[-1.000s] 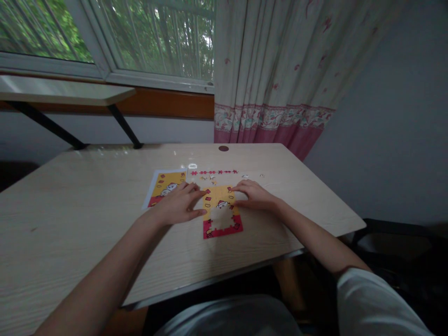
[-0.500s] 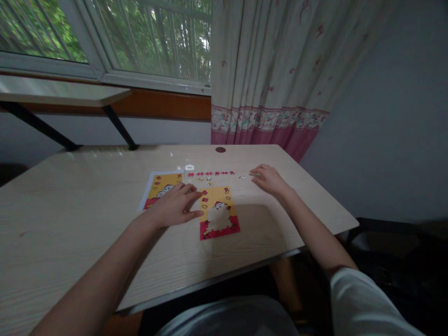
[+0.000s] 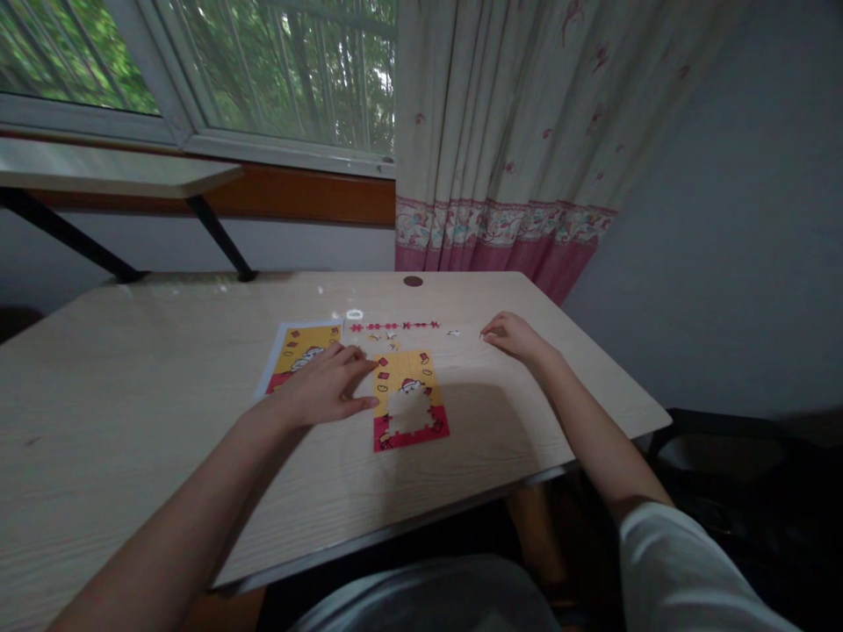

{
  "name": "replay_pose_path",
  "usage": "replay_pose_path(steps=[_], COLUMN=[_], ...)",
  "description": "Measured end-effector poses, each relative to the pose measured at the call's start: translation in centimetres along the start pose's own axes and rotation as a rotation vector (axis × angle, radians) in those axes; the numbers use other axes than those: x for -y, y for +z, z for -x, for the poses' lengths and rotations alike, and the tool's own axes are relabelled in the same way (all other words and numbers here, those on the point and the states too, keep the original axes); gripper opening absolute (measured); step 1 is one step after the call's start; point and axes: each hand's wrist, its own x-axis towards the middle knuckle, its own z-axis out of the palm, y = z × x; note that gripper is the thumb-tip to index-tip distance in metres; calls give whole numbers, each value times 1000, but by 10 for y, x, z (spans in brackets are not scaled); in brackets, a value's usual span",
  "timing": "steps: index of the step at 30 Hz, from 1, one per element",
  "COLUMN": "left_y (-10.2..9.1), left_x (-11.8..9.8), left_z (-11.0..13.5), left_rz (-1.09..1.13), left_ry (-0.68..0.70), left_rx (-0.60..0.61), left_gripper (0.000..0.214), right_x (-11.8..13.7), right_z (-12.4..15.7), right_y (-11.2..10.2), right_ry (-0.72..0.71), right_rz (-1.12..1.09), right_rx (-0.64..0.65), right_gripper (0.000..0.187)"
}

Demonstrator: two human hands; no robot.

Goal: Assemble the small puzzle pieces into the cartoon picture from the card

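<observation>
A yellow and red jigsaw puzzle (image 3: 402, 372) lies on the table with a gap in its middle that shows the tabletop. My left hand (image 3: 333, 384) rests at its left edge, fingers apart, thumb and fingertips touching or nearly touching the border. Partly under that hand is a printed reference picture (image 3: 314, 337) in the same colours. Farther right, my right hand (image 3: 515, 337) pinches a small puzzle piece (image 3: 483, 334) just over the tabletop. A lone pale piece (image 3: 453, 333) lies to the left of it. Beyond the puzzle runs a row of red pieces (image 3: 391, 326).
Several yellowish loose pieces (image 3: 393, 345) lie between the red row and the puzzle. A round dark cable-hole cover (image 3: 413, 281) is set near the table's back edge. A raised shelf (image 3: 118, 171) on black legs stands at back left. Curtains (image 3: 493, 175) hang behind the table.
My right hand has shifted slightly right, its fingers drawn together, and the small piece now shows at its fingertips. My left hand stays at the puzzle's edge. The view has tilted slightly.
</observation>
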Motion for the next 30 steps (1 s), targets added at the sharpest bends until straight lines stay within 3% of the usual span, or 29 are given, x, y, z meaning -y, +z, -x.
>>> replay_pose_path(steps=[6, 21, 25, 30], left_y=[1, 2, 3, 2], left_x=[1, -1, -1, -3], left_z=[0, 0, 0, -1], left_rz=[-23, 29, 35, 24], left_ry=[5, 15, 15, 10], left_rx=[1, -19, -38, -16], left_gripper=[58, 58, 58, 58], right_x=[29, 101, 93, 55], right_z=[-6, -64, -62, -49], right_y=[14, 59, 49, 26], right_ry=[-134, -138, -147, -19], right_rz=[-89, -87, -164, -152], right_rx=[-10, -43, -43, -53], right_gripper=[15, 20, 20, 17])
